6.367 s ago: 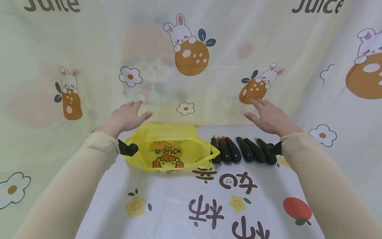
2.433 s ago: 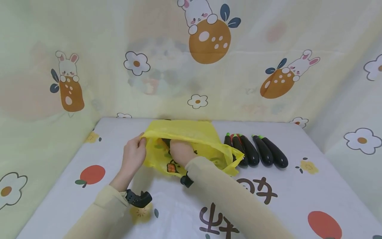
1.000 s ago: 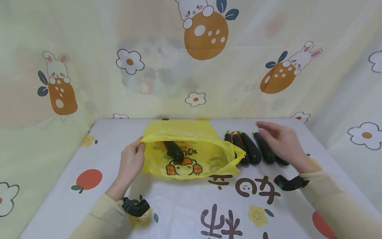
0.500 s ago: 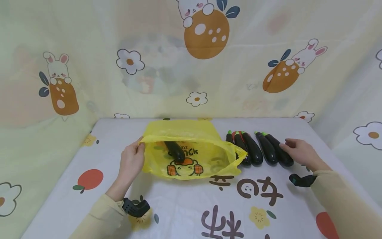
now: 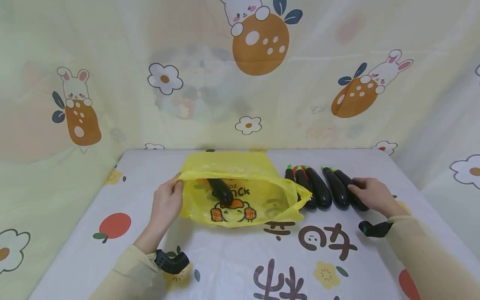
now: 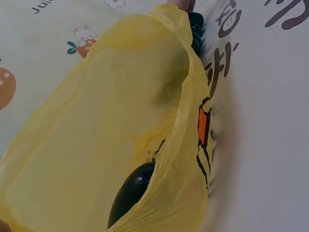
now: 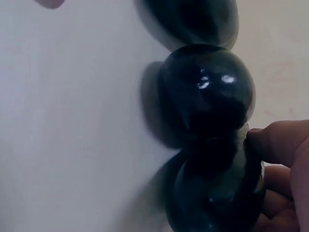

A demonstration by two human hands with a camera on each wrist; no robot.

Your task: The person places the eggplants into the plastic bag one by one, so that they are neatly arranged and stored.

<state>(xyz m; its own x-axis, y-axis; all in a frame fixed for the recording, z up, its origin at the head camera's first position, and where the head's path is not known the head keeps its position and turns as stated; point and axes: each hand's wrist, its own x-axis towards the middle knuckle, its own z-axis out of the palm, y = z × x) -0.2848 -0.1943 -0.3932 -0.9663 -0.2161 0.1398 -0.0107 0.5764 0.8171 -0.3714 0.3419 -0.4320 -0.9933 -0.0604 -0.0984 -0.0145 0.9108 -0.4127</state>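
My left hand (image 5: pixel 167 203) pinches the left rim of a yellow plastic bag (image 5: pixel 230 160), thumb on the near side. The bag lies with its mouth facing me, and inside is one dark eggplant (image 5: pixel 221 192), its round end toward the opening. To the right, several glossy eggplants (image 5: pixel 318 189) lie side by side, green stems pointing away. My right hand (image 5: pixel 376 195) grips the rightmost eggplant (image 5: pixel 359 203) from its right side. In the right wrist view the thumb (image 7: pixel 270 137) lies on its top, between it and the neighbouring eggplant (image 7: pixel 207 92), with curled fingers at its far side.
A white patterned cloth (image 5: pixel 221 258) covers the table, and a printed curtain (image 5: pixel 202 96) hangs right behind it and along both sides. The bag's right handle loop (image 5: pixel 304 198) overlaps the leftmost eggplants.
One eggplant has gone from the row into the bag. My right hand has left the bag, moved right over the row, and taken hold of the rightmost eggplant. My left hand keeps the bag's rim.
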